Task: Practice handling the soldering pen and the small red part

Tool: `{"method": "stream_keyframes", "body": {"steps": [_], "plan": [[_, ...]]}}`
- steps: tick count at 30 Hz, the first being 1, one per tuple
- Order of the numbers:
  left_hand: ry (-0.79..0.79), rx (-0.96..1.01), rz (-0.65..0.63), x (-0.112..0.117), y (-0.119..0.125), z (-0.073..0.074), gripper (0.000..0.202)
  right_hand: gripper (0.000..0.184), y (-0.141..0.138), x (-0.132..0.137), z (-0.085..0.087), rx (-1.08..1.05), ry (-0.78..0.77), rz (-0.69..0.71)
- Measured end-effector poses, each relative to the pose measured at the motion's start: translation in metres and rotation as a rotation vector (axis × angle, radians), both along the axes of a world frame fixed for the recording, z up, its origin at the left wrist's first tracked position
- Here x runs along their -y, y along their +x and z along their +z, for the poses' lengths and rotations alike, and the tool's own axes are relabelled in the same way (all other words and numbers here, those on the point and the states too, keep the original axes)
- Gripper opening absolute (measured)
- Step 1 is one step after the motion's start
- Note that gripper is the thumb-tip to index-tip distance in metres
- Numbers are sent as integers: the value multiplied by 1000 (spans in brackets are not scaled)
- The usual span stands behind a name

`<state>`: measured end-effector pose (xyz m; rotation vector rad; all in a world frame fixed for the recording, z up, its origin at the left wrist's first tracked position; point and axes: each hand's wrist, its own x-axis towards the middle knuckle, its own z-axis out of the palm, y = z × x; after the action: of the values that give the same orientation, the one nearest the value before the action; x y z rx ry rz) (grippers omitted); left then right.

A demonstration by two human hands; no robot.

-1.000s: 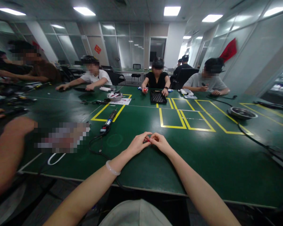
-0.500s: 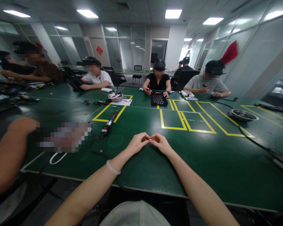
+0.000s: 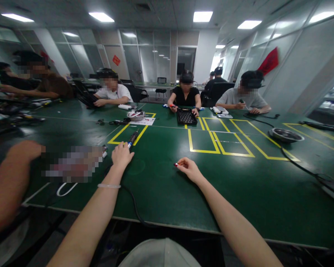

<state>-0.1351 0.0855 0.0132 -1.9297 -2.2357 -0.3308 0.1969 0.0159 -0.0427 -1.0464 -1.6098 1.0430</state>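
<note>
right hand (image 3: pixel 189 170) grip pinching red piece (image 3: pixel 175 164), likely keeping its end clear | left hand (image 3: pixel 121 155) at tool (image 3: pixel 133 137), grip unclear

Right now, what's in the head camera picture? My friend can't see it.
A person's right hand pinches a tiny red piece above a glossy green table, while the left hand covers part of a black-and-blue stick-shaped tool. People sit opposite.

On the table (image 3: pixel 239 193), tool (image 3: pixel 133 138) at left; bowl (image 3: pixel 136 118) behind it; tray (image 3: pixel 187 122) right of bowl.
</note>
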Motion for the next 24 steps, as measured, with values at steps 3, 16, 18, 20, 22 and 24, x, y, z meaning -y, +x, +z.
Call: {"method": "stream_keyframes", "body": {"steps": [3, 16, 18, 20, 22, 24], "plan": [[-176, 40, 65, -3, -19, -4, 46, 26, 0, -1, -2, 5, -1, 12], [-171, -23, 5, 9, -4, -3, 54, 24, -1, 0, -4, 2, -18, 27], [-154, -32, -21, 15, 6, -3, 53, 25, -1, 0, -5, 12, -15, 22], [-140, -36, -58, 21, 19, -3, 52, 25, -1, 0, -4, 18, -15, 21], [-131, -39, -107, 25, 32, -3, 51, 26, -1, 0, -4, 23, -17, 22], [-132, -37, -169, 30, 45, -3, 51, 27, -1, -1, -4, 30, -18, 21]]}}
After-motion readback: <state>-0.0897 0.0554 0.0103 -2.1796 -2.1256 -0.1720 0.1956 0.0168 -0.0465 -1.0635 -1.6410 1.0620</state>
